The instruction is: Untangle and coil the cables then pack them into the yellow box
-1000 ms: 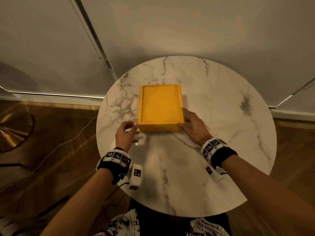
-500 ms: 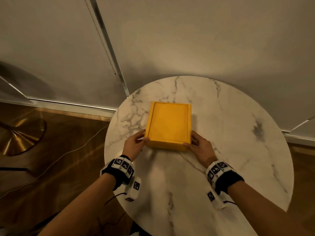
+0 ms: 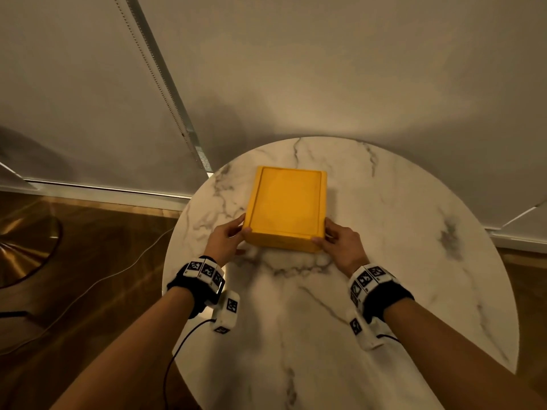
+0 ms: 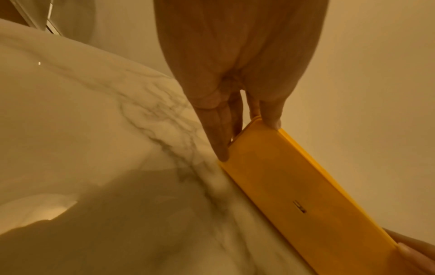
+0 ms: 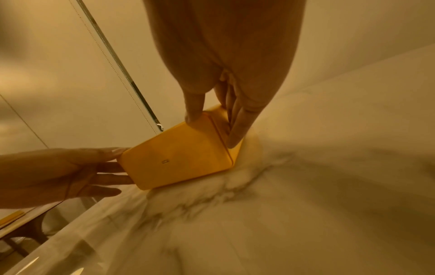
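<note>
The yellow box [image 3: 285, 207] lies on the round marble table [image 3: 296, 321] with its lid on. No cables show on the tabletop. My left hand [image 3: 228, 238] holds the box's near left corner, thumb on the top edge and fingers along the left side. In the left wrist view the left hand [image 4: 247, 140] pinches that corner of the box [image 4: 294, 186]. My right hand [image 3: 337, 244] holds the near right corner the same way. The right wrist view shows the right hand [image 5: 213, 132] with its thumb on the lid of the box [image 5: 179, 158], and the left hand [image 5: 70, 167] on the opposite side.
A pale blind with a bead chain [image 3: 159, 84] hangs just behind the table. To the left lie a wooden floor [image 3: 88, 276], a brass round base [image 3: 20, 247] and a thin cable [image 3: 118, 273]. The table's rim curves close on the left.
My left hand left the tabletop and took hold of the box's near left corner. My right hand stayed at the right corner. The box has turned slightly.
</note>
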### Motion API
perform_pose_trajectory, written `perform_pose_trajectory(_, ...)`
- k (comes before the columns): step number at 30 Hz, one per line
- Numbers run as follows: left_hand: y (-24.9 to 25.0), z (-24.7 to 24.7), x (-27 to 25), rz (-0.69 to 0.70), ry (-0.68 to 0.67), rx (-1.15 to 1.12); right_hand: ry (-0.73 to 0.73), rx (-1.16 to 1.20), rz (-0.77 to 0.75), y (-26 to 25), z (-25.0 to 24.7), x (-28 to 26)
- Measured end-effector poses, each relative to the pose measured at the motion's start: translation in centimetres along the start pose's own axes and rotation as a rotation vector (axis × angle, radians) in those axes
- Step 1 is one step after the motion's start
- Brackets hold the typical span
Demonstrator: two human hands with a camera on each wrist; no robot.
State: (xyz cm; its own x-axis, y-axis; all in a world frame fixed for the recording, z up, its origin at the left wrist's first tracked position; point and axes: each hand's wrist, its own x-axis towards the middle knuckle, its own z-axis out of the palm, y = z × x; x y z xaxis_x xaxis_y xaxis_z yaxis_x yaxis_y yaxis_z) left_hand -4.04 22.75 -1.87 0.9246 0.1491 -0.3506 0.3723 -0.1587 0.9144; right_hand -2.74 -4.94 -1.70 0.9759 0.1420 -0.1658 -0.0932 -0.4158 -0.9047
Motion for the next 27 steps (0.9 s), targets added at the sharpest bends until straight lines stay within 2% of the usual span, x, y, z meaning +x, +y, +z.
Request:
perform_pose_trajectory(9,-0.1,-0.4,0.0,0.008,-0.009,0.012,0.03,-0.056,0.015,0.0,-0.4,-0.5)
perform_pose_trajectory(16,-0.1,-0.2,0.5,0.007,-0.039,0.021,0.085,0.016,0.086,0.8,-0.4,-0.8)
perform_pose_trajectory(20,-0.2,-0.3,0.6,0.007,-0.041,0.037,0.08,-0.008,0.078,1.1,-0.3,-0.5)
perform_pose_trajectory(27,0.3,0.1,0.3,0.004,-0.005,0.067,0.067,-0.095,0.155,0.2,-0.3,-1.0)
